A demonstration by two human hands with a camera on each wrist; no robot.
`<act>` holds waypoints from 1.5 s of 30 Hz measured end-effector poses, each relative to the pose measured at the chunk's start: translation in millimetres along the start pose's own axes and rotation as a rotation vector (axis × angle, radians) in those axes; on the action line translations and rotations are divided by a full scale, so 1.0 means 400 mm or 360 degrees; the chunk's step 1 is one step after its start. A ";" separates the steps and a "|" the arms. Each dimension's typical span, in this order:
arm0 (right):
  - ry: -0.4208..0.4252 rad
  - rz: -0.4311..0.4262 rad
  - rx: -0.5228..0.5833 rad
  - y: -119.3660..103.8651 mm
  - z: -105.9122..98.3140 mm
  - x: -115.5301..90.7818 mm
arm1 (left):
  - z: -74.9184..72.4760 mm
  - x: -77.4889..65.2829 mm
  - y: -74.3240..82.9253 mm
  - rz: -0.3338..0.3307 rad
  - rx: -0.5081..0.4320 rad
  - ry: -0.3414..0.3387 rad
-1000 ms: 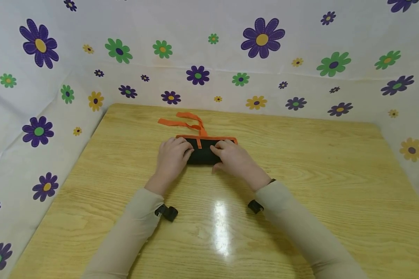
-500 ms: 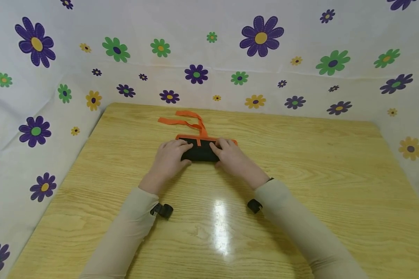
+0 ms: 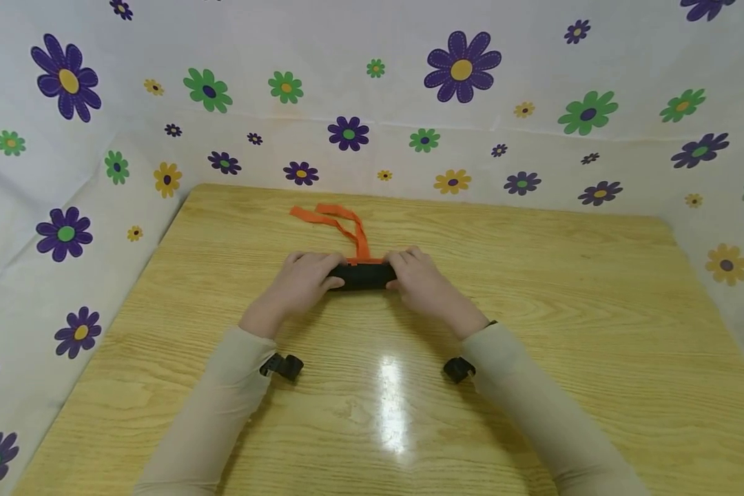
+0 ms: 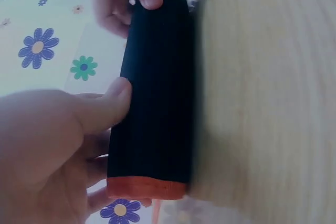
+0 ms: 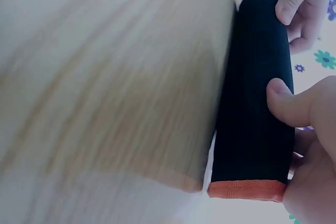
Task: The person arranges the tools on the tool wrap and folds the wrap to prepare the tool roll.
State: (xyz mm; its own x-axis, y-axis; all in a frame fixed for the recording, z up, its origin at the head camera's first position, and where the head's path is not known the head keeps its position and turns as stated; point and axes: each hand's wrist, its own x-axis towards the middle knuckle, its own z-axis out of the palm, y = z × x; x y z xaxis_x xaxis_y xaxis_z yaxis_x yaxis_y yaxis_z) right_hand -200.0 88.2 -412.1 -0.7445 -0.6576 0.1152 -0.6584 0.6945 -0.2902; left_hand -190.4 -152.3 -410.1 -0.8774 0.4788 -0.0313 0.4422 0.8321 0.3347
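A black fabric roll-up pouch (image 3: pixel 364 277) with orange edging lies rolled into a bar across the wooden table. From its far side two orange ribbon ties (image 3: pixel 362 241) trail away to the back left. My left hand (image 3: pixel 304 279) grips the left end, thumb along the near face and fingers over the far side. On the right end, my right hand (image 3: pixel 423 284) holds it the same way. Both wrist views show a thumb pressed on the black cloth (image 4: pixel 157 93), and orange binding (image 5: pixel 247 190) at the roll's end. Most fingertips are hidden behind the roll.
The wooden table (image 3: pixel 564 310) extends on both sides of the arms. Behind it and at the sides hangs a white cloth (image 3: pixel 409 158) printed with purple, green and yellow flowers. A black strap mount (image 3: pixel 285 367) sits at each wrist.
The pouch's flat black panel and far orange edge have been rolled up into a narrower bar. The thumbs have come round to its near side, and the ribbon ties have shifted slightly right and nearer.
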 end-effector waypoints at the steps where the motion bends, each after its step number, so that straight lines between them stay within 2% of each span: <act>1: -0.0035 0.0023 0.0044 0.003 0.000 -0.001 | -0.001 0.002 0.000 -0.0001 -0.0020 -0.0025; 5: -0.0170 0.0122 0.0204 0.011 0.003 -0.005 | -0.002 0.007 0.004 -0.0005 -0.0064 -0.0124; 13: -0.0177 0.0122 0.0161 0.018 0.008 -0.007 | 0.013 0.003 0.005 -0.0055 -0.0053 -0.0086; 16: -0.0226 0.0159 0.0209 0.022 -0.001 0.004 | 0.017 0.009 0.004 -0.0077 -0.0068 -0.0116; 20: -0.0244 0.0187 0.0319 0.033 -0.006 0.019 | 0.020 0.013 0.004 -0.0039 -0.0005 -0.0058; 22: -0.0224 0.0209 0.0350 0.039 -0.006 0.025 | 0.019 0.017 0.006 -0.0016 0.0062 0.0004; 25: -0.0127 0.0193 0.0294 0.045 -0.005 0.028 | 0.015 0.024 0.012 -0.0006 0.0163 0.0076; 30: 0.0153 0.0042 0.0083 0.046 -0.005 0.020 | 0.009 0.035 0.021 -0.0065 0.0155 0.0112; 33: 0.0213 -0.0010 0.0012 0.042 -0.011 0.013 | 0.009 0.042 0.025 -0.0093 0.0168 0.0160; 39: -0.0012 0.0079 0.0007 0.049 -0.013 0.005 | 0.015 0.062 0.031 -0.0175 0.0331 0.0278; 45: -0.0094 0.0178 0.0102 0.068 -0.002 0.020 | 0.017 0.084 0.036 -0.0215 0.0315 0.0306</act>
State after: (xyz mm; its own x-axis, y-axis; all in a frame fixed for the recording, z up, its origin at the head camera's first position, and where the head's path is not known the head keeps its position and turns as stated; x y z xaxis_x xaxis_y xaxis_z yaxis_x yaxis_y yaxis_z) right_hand -223.9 102.0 -418.4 -0.8039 -0.5944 0.0230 -0.5617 0.7457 -0.3583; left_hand -212.2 -122.6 -412.7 -0.9416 0.3140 0.1219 0.3301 0.9321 0.1491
